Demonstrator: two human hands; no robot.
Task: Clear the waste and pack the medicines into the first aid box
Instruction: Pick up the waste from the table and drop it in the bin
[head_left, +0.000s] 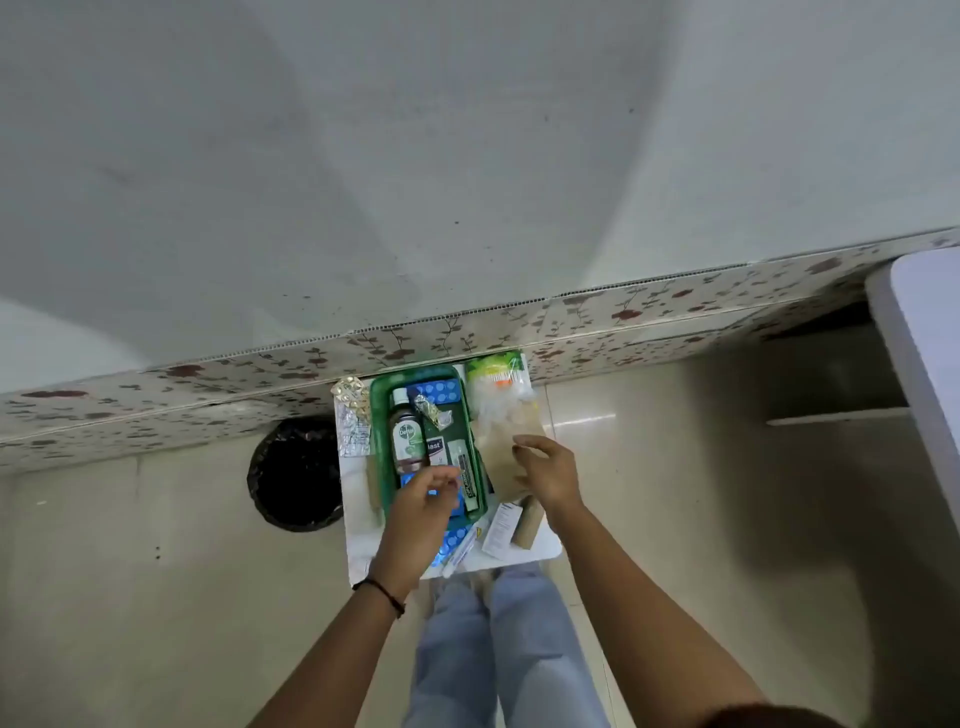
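bare forearms, black wristband (382, 592), light-blue jeans (498, 644)

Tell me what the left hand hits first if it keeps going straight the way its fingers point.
Probably the white tube lying in the green box, right at the left hand's fingertips. Height above it is unclear; beyond lies the brown paper bag.
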